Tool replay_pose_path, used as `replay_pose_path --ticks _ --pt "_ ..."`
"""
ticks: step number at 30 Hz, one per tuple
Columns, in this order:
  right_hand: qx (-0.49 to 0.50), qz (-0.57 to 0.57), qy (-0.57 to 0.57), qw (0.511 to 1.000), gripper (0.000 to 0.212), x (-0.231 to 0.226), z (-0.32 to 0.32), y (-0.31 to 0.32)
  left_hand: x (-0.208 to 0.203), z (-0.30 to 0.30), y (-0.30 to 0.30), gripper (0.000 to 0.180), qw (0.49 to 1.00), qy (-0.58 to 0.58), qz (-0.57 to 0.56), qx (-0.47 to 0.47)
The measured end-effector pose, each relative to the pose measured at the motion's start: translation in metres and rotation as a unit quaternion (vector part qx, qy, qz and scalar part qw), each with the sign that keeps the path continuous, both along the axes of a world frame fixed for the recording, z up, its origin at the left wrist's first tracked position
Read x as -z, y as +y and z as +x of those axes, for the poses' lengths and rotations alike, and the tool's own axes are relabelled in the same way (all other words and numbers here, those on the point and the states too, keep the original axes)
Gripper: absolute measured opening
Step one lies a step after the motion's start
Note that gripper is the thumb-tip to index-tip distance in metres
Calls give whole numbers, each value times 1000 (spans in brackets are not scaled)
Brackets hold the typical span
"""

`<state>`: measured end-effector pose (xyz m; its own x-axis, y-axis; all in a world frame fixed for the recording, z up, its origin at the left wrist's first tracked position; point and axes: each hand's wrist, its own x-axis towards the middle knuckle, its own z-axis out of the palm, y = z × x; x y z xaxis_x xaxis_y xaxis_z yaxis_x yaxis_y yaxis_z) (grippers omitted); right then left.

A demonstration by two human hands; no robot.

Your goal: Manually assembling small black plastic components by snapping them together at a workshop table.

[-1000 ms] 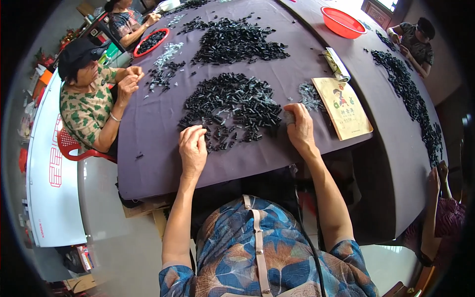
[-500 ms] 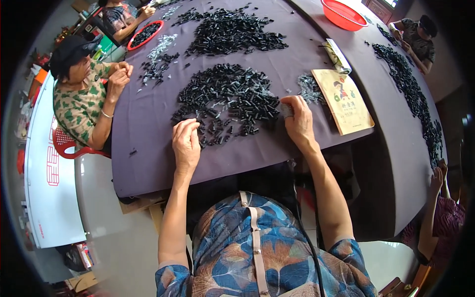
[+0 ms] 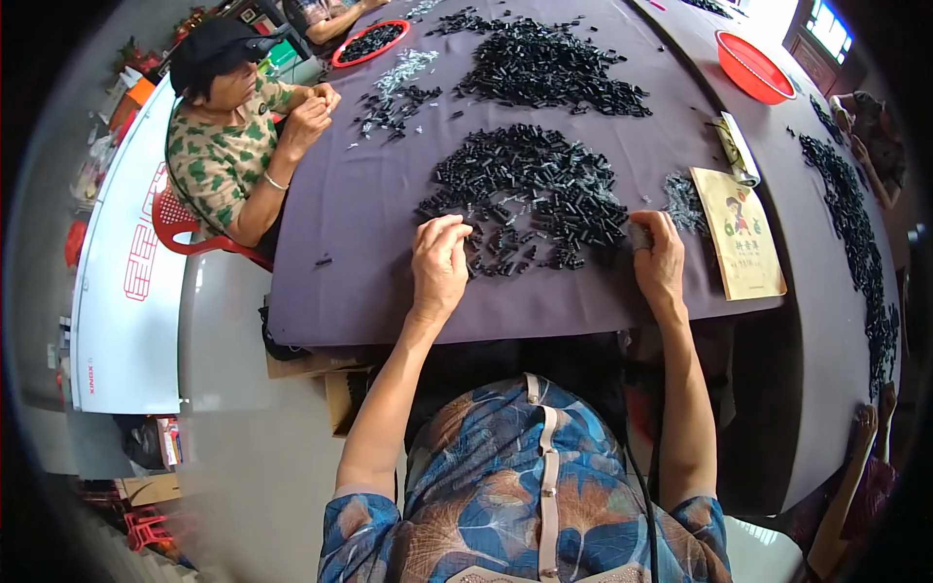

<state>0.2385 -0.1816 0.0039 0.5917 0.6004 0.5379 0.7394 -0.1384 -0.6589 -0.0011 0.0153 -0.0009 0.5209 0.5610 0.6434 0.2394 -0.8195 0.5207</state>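
Observation:
A pile of small black tube-like plastic pieces [image 3: 530,160] lies before me on the purple-grey tablecloth, with some small clear pieces mixed in. At its near left edge is my left hand [image 3: 440,264], fingers curled and pressed together. Whatever the fingertips pinch is too small to name. My right hand [image 3: 661,260] rests at the pile's right edge, its fingers bent inward and closed. Something grey shows at its fingertips, a wrap or a cluster of bits; I cannot tell which. Beside it lies a scatter of clear pieces [image 3: 684,201].
Right of my hand lies a yellow booklet [image 3: 739,238], with a rolled paper item [image 3: 739,151] behind it. A bigger black heap [image 3: 549,66] is farther back. A red basin [image 3: 753,68] stands far right, a red tray [image 3: 370,45] far left. Co-workers sit around the table.
The whole view has swung, so the table and both hands appear farther right in the picture. Against the pile, my hands have barely moved and stay closed.

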Motion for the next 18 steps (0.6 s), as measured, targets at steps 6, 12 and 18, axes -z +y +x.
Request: replay_pose_path --ticks 6,12,18 --pt "12 -14 -12 1000 33 -2 2 -1 2 5 1 21 999 18 41 -21" --pt "2 -16 -7 1000 36 -1 0 2 -2 13 2 15 997 31 73 2" --pt "6 -28 -13 1000 39 -1 -3 1 -9 42 6 9 988 75 127 55"
